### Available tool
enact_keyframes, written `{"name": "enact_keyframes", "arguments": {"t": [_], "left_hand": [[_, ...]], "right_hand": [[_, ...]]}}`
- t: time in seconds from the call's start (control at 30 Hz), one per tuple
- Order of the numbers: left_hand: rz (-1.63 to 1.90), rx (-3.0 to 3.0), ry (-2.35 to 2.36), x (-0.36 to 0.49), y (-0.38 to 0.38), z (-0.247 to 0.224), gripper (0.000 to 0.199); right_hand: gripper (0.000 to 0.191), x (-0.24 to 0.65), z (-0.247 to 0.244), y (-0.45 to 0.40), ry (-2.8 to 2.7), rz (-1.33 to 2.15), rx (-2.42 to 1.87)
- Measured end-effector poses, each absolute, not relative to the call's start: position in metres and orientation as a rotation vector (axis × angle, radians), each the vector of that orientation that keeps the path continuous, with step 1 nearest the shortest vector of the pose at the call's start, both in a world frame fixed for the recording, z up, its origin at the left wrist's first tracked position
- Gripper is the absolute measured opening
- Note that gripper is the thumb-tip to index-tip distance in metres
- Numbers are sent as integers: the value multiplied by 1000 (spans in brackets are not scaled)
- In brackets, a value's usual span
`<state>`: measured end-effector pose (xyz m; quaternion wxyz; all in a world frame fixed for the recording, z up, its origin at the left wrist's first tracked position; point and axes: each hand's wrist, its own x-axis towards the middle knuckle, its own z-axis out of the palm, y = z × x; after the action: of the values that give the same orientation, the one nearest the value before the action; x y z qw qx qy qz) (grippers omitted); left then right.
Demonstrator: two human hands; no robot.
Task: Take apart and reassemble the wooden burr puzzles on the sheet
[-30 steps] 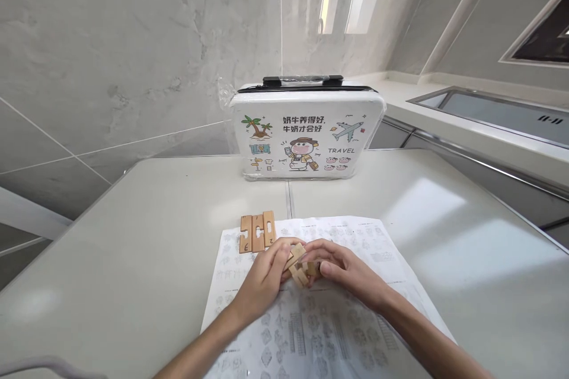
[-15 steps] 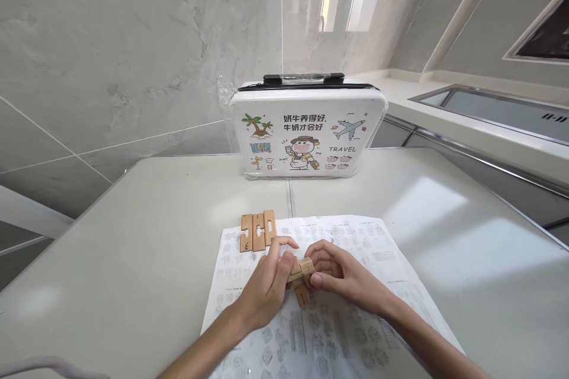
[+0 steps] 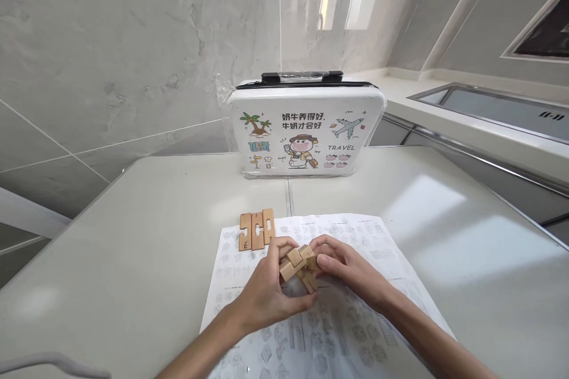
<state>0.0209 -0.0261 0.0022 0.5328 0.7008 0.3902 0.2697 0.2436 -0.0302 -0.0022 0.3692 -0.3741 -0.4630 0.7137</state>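
Observation:
Between my two hands is a wooden interlocking puzzle (image 3: 294, 264), several notched blocks joined crosswise, with one block slanting down toward the front. My left hand (image 3: 265, 284) curls round its left side, the index finger behind it and the thumb reaching under to the end of the lower block. At the other side my right hand (image 3: 344, 260) grips it with thumb and bent fingers. Behind the left hand, flat wooden pieces (image 3: 256, 231) with cut-outs and inked marks lie side by side. Parts of the puzzle are covered by the fingers.
A printed instruction sheet (image 3: 355, 308) with small diagrams lies under the hands on the white table (image 3: 146, 237). At the back stands a white case (image 3: 306, 130) with cartoon prints, a black handle and clear plastic wrap. Beyond it rises a grey tiled wall (image 3: 133, 41).
The puzzle has been turned and tilted between my hands. My left thumb has moved from its top down to the lower block. The flat pieces have not moved.

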Motion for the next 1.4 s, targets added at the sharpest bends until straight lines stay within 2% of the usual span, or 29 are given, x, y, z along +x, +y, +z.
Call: {"name": "enact_keyframes", "arguments": {"t": [0.1, 0.33, 0.57, 0.7, 0.93, 1.2, 1.4], "left_hand": [[698, 1765, 933, 19, -24, -4, 61], [921, 2004, 912, 20, -17, 3, 69], [878, 2014, 960, 20, -15, 9, 70], [794, 1973, 999, 16, -16, 7, 80], [763, 1865, 1030, 18, -19, 11, 46], [880, 1719, 1128, 27, -22, 12, 39], [821, 1742, 1107, 27, -25, 11, 41]], "right_hand": [[46, 243, 2, -30, -1212, 1826, -962], [47, 246, 1, -30, -1200, 1798, -975], [49, 246, 1, -31, -1198, 1768, -997], [49, 247, -3, -31, -1152, 1786, -1008], [46, 246, -1, -32, -1132, 1822, -991], [53, 236, 4, -36, -1226, 1738, -1032], [48, 240, 0, -35, -1170, 1780, -1071]]}}
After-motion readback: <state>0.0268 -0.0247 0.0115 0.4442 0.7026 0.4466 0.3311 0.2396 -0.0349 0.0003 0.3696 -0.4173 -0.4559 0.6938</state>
